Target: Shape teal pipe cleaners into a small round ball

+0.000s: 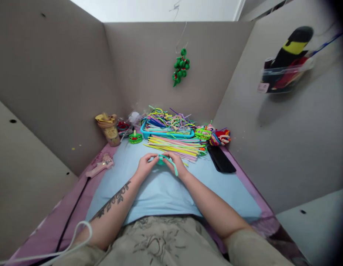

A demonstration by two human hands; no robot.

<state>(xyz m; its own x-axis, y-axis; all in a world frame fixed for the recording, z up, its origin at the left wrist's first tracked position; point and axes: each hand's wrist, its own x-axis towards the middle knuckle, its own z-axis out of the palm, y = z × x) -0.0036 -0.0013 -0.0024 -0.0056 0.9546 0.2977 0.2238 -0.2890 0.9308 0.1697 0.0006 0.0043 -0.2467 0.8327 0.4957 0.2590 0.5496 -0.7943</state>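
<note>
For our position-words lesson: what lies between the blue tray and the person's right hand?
In the head view, yellow and pink craft stems lie between the blue tray and the right hand.

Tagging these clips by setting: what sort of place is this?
Likely a small walled-in craft nook: a blue tray heaped with colourful strips, a pink glue gun on the left, and a green ornament hanging at the back.

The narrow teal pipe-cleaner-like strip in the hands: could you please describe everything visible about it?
The narrow teal strip, seemingly pipe cleaner, curves: one end slants down across the right hand's grip, and the upper part lies between it and the left hand's grip, above the light-blue fabric sheet. A teal mass shows just below; whether they are joined is unclear.
</note>
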